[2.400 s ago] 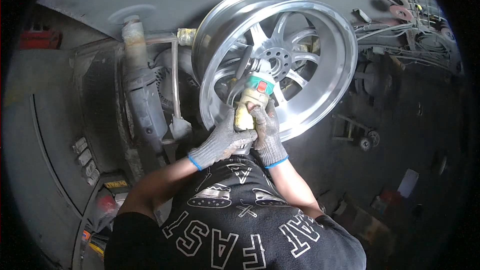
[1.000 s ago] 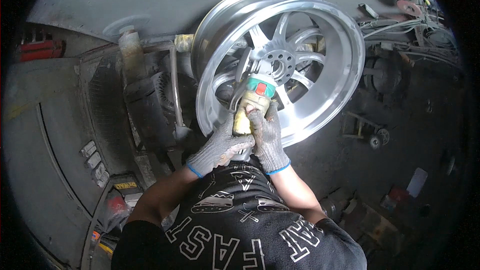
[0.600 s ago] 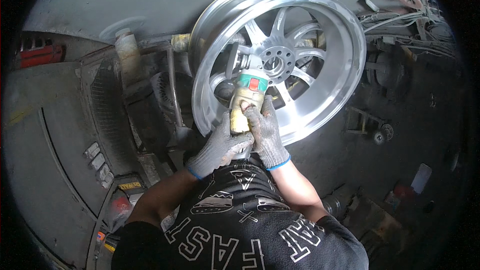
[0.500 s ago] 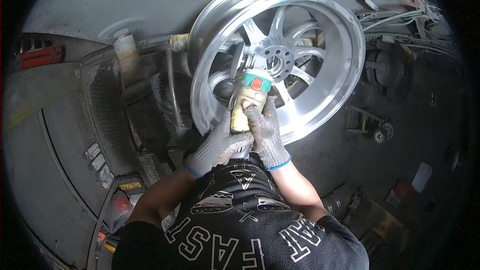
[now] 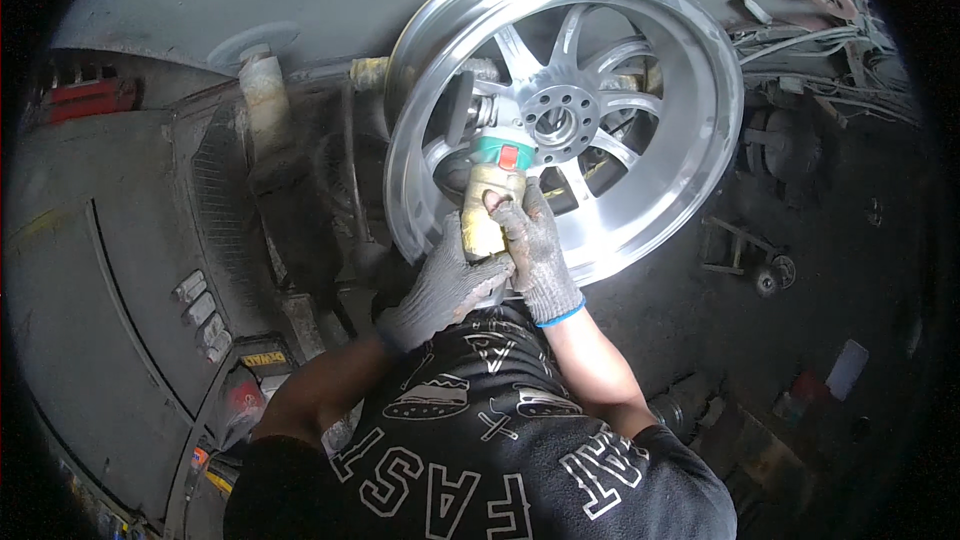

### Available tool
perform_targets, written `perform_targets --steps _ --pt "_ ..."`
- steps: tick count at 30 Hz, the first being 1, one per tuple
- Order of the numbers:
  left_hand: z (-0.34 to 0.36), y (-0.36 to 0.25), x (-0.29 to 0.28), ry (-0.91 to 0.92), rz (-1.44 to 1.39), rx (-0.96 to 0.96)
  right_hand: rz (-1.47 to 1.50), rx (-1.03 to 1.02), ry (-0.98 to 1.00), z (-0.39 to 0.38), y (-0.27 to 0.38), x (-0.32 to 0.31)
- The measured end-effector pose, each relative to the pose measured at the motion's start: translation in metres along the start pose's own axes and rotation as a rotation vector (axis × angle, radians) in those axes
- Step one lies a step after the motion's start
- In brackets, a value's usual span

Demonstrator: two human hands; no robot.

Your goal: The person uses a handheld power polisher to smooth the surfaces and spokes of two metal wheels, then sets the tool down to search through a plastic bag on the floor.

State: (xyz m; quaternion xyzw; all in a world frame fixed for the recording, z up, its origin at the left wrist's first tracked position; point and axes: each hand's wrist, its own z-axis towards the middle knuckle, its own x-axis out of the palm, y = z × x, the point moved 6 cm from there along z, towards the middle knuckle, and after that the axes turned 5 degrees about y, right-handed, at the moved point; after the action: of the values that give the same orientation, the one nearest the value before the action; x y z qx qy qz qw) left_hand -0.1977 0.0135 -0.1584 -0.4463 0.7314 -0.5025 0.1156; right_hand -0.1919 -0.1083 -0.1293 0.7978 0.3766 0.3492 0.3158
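Note:
Both my gloved hands grip an angle grinder [image 5: 495, 185] with a green collar, a red patch and yellowish wrapping on its body. My left hand [image 5: 445, 285], in a grey knit glove, wraps round the lower end of the grinder. Higher up, on the right side of the body, my right hand [image 5: 540, 255] is closed on it, with a bare fingertip showing. The grinder's disc [image 5: 458, 108] points left, in front of the spokes of a large silver wheel rim [image 5: 690, 170]. Whether the disc touches the metal I cannot tell.
A second barrel edge [image 5: 425, 25] shows behind the rim's face. Yellowed rollers [image 5: 263, 100] stand at the left. Cables [image 5: 800, 45] run along the back right. A small wheeled stand [image 5: 745, 255] is on the floor at right, and several small boxes [image 5: 203, 317] lie at left.
The grinder has shifted slightly left, and its head sits more clear of the rim's hub. The surroundings have slid a little in view. Both hands keep their hold.

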Motion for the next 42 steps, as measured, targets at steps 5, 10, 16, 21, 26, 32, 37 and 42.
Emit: perform_targets --steps 5,10,16,21,26,32,37,42 --pt "-0.004 -0.03 0.012 0.096 -0.298 -0.146 -0.084 -0.012 -0.074 -0.005 0.004 -0.006" --pt "0.001 -0.019 0.015 0.135 -0.377 -0.084 -0.197 -0.077 -0.083 -0.004 0.007 -0.009" --pt "-0.003 -0.024 0.007 0.034 -0.107 -0.057 -0.01 0.041 -0.005 0.006 0.0 -0.001" --pt "-0.002 -0.017 0.007 -0.023 -0.085 -0.038 -0.049 -0.011 -0.005 0.005 -0.001 -0.003" --pt "-0.002 -0.019 0.01 0.054 -0.257 -0.057 -0.065 0.025 -0.078 -0.005 0.001 -0.005" --pt "-0.005 -0.015 0.007 0.233 -0.353 -0.155 -0.223 -0.087 -0.146 -0.016 0.009 -0.001" --pt "-0.006 -0.036 0.006 0.303 -0.319 -0.291 -0.28 -0.096 -0.194 -0.016 0.009 -0.004" --pt "-0.004 -0.011 0.003 0.116 -0.192 -0.125 -0.231 -0.034 -0.092 -0.008 0.004 -0.003"
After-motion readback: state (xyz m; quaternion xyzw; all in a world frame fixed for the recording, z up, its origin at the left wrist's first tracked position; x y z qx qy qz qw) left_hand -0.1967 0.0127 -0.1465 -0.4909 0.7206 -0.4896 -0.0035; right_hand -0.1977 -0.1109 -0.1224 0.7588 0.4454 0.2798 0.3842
